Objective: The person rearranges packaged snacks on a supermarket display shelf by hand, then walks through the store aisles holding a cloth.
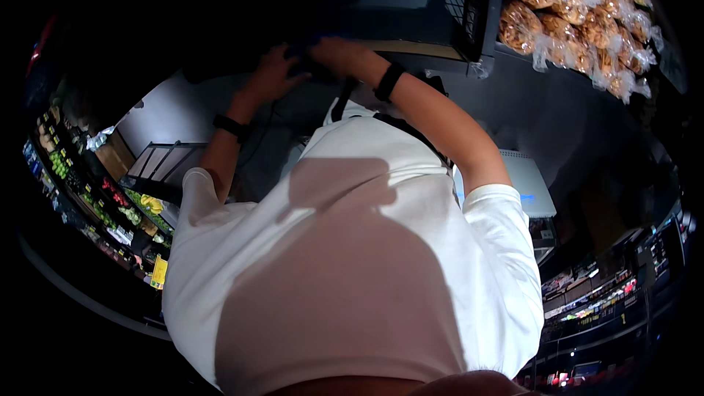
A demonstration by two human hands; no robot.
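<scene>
Both bare hands meet in deep shadow above my white shirt (352, 249). My left hand (270, 77) has its fingers closed against a small dark blue thing (299, 55) whose kind the darkness hides. From the other side my right hand (339, 56) reaches to that same dark blue thing, its fingers bent and mostly lost in the dark. Black bands circle both wrists. Just beyond my right hand is the lower edge of a dark grey panel or case (381, 7).
Clear bags of brown food (579, 15) are piled at the far right beside a dark frame with black mesh (458, 0). A spiral-bound pad (526, 183) lies by my right elbow. Produce shelves (95, 191) stand at the left, with a dark rack (165, 161) beside my left forearm.
</scene>
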